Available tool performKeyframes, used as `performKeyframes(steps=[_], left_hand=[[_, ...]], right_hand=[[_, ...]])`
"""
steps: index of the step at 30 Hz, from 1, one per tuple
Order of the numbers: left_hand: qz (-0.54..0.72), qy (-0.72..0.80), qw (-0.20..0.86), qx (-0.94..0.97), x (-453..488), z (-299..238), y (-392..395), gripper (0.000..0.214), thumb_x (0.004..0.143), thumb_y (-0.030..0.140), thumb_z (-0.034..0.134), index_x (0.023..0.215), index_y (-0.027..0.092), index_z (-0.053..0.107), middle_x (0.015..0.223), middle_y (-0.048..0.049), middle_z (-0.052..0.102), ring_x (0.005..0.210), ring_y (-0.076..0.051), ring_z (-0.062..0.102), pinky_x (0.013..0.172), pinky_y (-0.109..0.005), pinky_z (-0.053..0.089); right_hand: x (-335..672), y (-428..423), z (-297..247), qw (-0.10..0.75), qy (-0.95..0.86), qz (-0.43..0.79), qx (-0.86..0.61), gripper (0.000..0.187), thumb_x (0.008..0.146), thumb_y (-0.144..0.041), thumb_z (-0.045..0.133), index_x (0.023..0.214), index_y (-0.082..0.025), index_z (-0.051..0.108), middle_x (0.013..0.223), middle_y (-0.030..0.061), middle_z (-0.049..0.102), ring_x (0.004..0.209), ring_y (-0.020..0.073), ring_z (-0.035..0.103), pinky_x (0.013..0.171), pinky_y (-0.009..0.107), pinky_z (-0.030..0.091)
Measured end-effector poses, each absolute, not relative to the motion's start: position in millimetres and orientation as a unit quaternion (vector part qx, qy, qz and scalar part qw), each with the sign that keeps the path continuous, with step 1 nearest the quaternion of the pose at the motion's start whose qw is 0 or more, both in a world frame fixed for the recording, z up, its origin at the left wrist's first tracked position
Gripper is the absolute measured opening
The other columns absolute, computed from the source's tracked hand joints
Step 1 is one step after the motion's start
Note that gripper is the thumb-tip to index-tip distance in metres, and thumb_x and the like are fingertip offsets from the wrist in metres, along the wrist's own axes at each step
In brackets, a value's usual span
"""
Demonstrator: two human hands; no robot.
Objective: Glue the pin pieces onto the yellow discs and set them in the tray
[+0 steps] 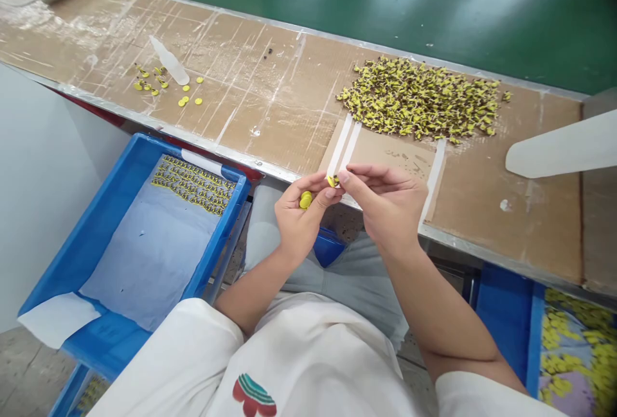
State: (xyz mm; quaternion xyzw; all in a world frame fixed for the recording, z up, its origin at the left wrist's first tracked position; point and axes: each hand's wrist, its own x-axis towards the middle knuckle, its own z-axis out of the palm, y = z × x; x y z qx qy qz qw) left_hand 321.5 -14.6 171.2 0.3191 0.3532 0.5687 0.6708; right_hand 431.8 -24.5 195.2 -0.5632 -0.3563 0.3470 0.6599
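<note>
My left hand [299,214] and my right hand [385,202] meet just in front of the workbench edge [270,169]. Both pinch one small yellow part [331,180] between their fingertips. Further yellow round parts [305,200] sit cupped in my left palm. A large heap of yellow parts [419,99] lies on the cardboard-covered bench beyond my right hand. A few loose yellow discs [164,86] lie at the far left of the bench.
A blue tray [120,211] at my left knee holds a blue sheet with rows of yellow parts [193,182] along its far end. Another blue bin [573,340] with yellow parts is at the lower right. A small clear bottle [168,60] lies on the bench.
</note>
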Motion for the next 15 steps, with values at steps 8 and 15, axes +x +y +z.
performKeyframes(steps=[8,15], left_hand=[[0.480,0.371,0.791,0.085,291,167,11,0.029,0.093,0.038,0.055,0.098,0.016,0.075,0.104,-0.0091,0.077,0.088,-0.012,0.073,0.081,-0.022,0.059],[0.501,0.342,0.793,0.058,269,163,23,0.031,0.086,0.031,0.050,0.097,0.014,0.073,0.110,-0.0130,0.075,0.107,-0.018,0.071,0.100,-0.031,0.055]], right_hand=[[433,68,165,0.597,-0.504,0.129,-0.610,0.018,0.082,-0.036,0.076,0.092,-0.021,0.076,0.085,0.0029,0.077,0.077,0.0176,0.072,0.076,0.033,0.058],[428,144,124,0.336,-0.647,0.035,-0.684,0.019,0.089,-0.027,0.062,0.099,-0.017,0.075,0.093,0.0087,0.077,0.090,0.0253,0.071,0.088,0.038,0.051]])
